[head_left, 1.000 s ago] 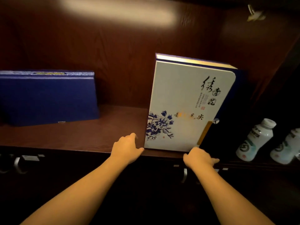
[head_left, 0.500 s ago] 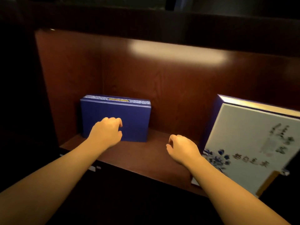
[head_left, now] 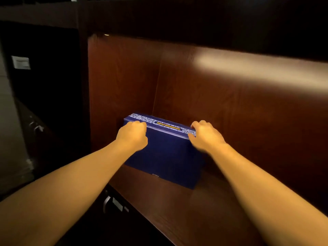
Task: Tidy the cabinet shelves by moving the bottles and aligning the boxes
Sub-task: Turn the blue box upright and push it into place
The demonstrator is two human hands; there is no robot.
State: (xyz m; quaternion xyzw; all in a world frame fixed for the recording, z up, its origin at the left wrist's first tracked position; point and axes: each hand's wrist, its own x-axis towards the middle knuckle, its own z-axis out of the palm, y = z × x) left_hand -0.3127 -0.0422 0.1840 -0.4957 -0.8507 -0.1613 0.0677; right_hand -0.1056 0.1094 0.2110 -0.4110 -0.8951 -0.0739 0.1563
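A dark blue box (head_left: 166, 157) with a white patterned strip and a yellow label along its top stands upright on the wooden shelf (head_left: 177, 201), in the back left corner of the cabinet bay. My left hand (head_left: 132, 136) grips the box's top left edge with curled fingers. My right hand (head_left: 205, 136) holds the top right corner, fingers curled over the edge. The white box and the bottles are out of view.
The cabinet's left side wall (head_left: 120, 89) stands close beside the box and the back panel (head_left: 239, 103) is right behind it. Metal drawer handles (head_left: 106, 203) sit under the shelf edge. A dark cabinet with a white label (head_left: 21, 62) is at far left.
The view has swung left from the white box. Both hands moved forward from the shelf to the blue box's top edge and took hold of it.
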